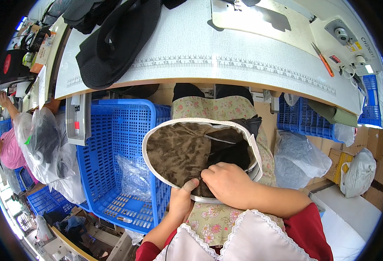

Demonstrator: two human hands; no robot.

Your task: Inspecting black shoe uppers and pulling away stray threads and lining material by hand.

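Observation:
An unfinished-looking hat (174, 152) rests over my lap with its opening up. Brown plush lining covers its inside, a pale band runs round the rim, and a black patch shows inside at the right. My left hand (183, 198) grips the near rim, its thumb pressed on the lining and its other fingers hidden beneath. Beside that thumb, my right hand (226, 185) reaches over the near rim into the hat, with its curled fingers pinching the lining. Black mesh-like hat pieces (108, 56) lie at the left of the sewing table (187, 48).
A sewing machine (343, 35) stands at the far right, with orange-handled snips (325, 61) near it. Left of my lap is a blue basket (117, 104) holding clear plastic (135, 176). Plastic bags (298, 158) lie at right. Another person (11, 152) is at far left.

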